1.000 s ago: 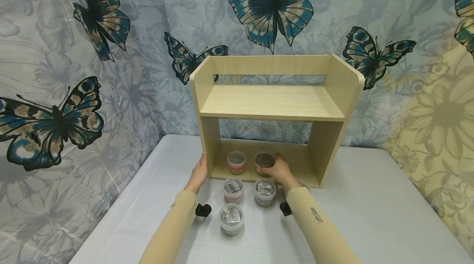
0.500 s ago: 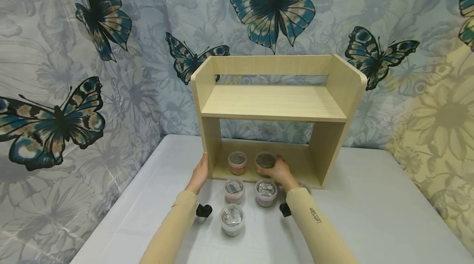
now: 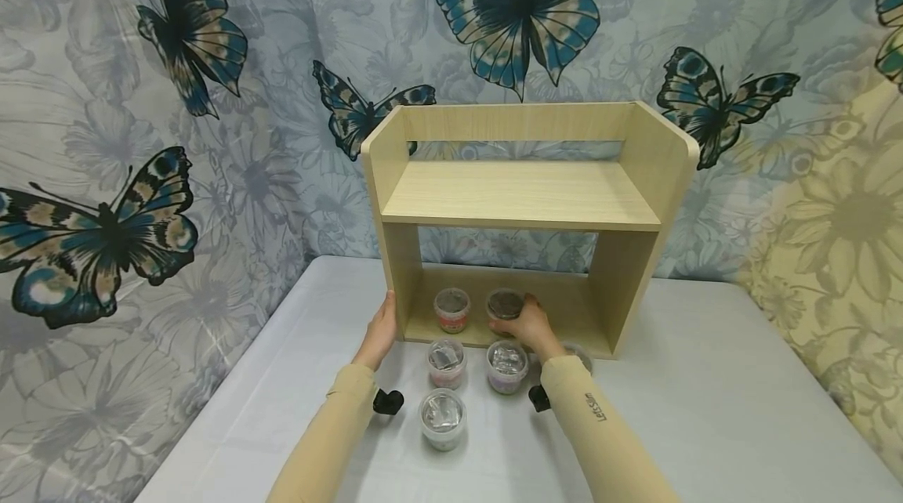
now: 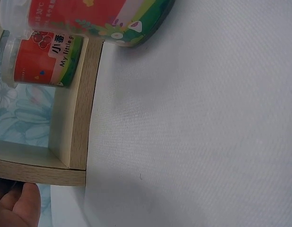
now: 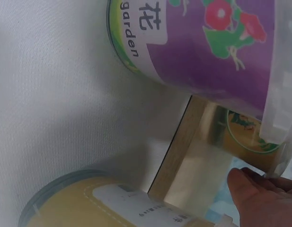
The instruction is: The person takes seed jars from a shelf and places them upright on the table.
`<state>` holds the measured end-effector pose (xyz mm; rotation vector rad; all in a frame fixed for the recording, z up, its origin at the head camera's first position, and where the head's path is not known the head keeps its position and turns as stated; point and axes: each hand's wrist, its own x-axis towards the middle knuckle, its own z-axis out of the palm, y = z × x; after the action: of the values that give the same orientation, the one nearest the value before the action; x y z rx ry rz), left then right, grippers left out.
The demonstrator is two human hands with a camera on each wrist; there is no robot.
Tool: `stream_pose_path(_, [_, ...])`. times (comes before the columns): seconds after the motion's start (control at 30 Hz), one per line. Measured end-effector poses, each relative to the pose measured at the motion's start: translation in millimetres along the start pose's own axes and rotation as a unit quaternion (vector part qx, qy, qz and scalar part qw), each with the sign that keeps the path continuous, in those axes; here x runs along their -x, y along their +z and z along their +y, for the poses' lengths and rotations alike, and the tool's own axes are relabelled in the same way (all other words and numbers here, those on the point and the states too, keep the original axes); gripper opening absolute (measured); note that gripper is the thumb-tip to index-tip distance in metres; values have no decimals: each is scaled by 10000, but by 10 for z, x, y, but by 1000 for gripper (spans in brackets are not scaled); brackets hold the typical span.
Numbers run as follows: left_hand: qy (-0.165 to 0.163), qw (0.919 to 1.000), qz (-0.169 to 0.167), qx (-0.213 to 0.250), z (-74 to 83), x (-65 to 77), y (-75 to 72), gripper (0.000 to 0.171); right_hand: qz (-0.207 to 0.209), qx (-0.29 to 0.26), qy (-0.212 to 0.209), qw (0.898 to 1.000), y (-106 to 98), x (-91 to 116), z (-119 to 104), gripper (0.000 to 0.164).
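Observation:
My right hand (image 3: 529, 328) grips a small lidded plastic tub (image 3: 504, 305) on the lower shelf of a pale wooden rack (image 3: 518, 221). In the right wrist view this tub shows an orange label (image 5: 250, 142), its lid side by my fingers. Left of it on the same shelf stands a tub with a red label (image 4: 37, 61). My left hand (image 3: 379, 333) rests against the outside of the rack's left panel; in the left wrist view its fingertips (image 4: 30, 198) lie right at the panel edge. Most of that hand is out of the wrist view.
In front of the rack stand a pink tub (image 3: 446, 363), a purple-labelled tub (image 3: 506, 368) and a pale tub (image 3: 442, 419). A yellow tub (image 5: 84, 203) is partly hidden behind my right sleeve. Butterfly-patterned cloth hangs behind the white table (image 3: 719, 409).
My right wrist and sleeve have shifted slightly, uncovering more of the tub behind them. The gripped tub and my left hand stay in place.

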<state>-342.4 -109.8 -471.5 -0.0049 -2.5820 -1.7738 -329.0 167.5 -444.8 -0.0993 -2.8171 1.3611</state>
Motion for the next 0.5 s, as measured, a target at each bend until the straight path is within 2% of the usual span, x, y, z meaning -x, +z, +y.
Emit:
stream_pose_path(0.23, [-24, 10000, -10, -5, 1, 9, 0, 92, 152, -72, -23, 9999, 20, -5, 10, 92])
stream_pose_path(0.5, [9, 10000, 17, -3, -1, 14, 1, 91, 588, -178, -137, 9980, 37, -18, 62, 84])
